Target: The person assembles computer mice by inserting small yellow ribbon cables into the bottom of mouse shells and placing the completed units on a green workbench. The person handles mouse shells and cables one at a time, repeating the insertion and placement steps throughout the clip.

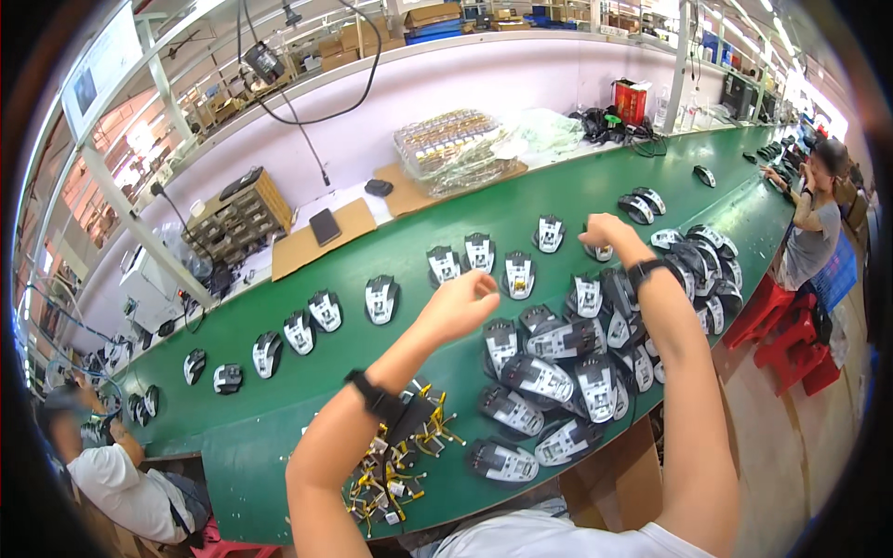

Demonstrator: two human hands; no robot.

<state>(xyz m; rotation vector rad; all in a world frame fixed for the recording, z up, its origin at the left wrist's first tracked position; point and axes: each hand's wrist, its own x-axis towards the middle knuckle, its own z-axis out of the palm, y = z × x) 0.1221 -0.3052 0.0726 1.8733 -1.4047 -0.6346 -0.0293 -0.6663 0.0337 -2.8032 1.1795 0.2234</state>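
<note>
My left hand (462, 305) hovers over the green bench with its fingers curled in. Whether anything small is in them is hidden. Just right of it lies an open computer mouse (518, 275) with a yellow piece inside. Farther right, my right hand (614, 234) bends down over another computer mouse (603, 252), its fingers closed at the upper edge and partly covering it. A heap of black and pale grey mouse shells (544, 377) lies between my forearms. Beside my left forearm is a pile of small yellow-taped parts with wires (395, 465).
Several mice (381, 298) stand spaced along the green bench (484, 209). Cardboard (321, 237) with a phone, a drawer box (237, 219) and a plastic-wrapped stack of trays (446, 144) line the back. People sit at the far left and right; red stools (791, 353) stand at right.
</note>
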